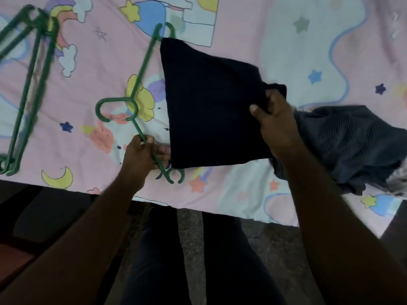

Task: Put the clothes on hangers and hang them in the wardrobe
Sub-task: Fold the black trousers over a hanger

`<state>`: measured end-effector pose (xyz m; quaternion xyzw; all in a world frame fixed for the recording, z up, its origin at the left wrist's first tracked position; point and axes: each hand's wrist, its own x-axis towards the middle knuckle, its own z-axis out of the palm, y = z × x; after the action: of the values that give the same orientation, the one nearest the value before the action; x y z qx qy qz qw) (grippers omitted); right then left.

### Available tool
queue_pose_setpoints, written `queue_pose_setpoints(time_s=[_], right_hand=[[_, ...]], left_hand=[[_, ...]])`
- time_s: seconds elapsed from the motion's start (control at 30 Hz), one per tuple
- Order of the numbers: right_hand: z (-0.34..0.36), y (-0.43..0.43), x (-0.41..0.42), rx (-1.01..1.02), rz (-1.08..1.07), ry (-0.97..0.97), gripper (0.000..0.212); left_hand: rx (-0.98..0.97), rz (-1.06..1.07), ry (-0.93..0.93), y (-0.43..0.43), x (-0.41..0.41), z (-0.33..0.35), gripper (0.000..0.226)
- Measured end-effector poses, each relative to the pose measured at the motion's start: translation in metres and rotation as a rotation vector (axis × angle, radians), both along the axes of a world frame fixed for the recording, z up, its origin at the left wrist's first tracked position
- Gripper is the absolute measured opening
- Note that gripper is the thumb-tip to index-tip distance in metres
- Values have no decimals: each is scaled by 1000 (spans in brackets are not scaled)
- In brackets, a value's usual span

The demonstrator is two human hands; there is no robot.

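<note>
Gripping green hanger (141, 84) and navy garment (211, 102) over pink bedsheet (92, 69).

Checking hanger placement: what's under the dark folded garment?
The green hanger passes beneath the dark folded garment; its ends stick out at both sides. The covered middle and the bedsheet beneath stay hidden.

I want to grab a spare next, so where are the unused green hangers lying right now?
In the head view, the spare green hangers lie bunched at the far left of the pink bedsheet, left of the hanger the left hand grips.
</note>
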<state>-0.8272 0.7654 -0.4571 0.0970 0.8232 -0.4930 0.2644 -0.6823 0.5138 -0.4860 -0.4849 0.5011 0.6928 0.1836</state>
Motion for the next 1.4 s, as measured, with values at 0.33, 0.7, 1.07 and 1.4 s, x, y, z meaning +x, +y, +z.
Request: queue_pose_setpoints(time_s=[0.33, 0.7, 1.07, 1.4], right_hand=[[-15, 50, -5, 228, -65, 206, 14], [-39, 45, 7, 374, 17, 261, 30], [-43, 42, 11, 569, 48, 285, 35], [-48, 6, 18, 563, 268, 633, 57]], left_hand=[[-216, -134, 13, 38, -3, -10, 14], [-230, -36, -40, 37, -1, -5, 22], [-237, -89, -88, 31, -3, -7, 16], [-714, -258, 31, 60, -37, 11, 53]])
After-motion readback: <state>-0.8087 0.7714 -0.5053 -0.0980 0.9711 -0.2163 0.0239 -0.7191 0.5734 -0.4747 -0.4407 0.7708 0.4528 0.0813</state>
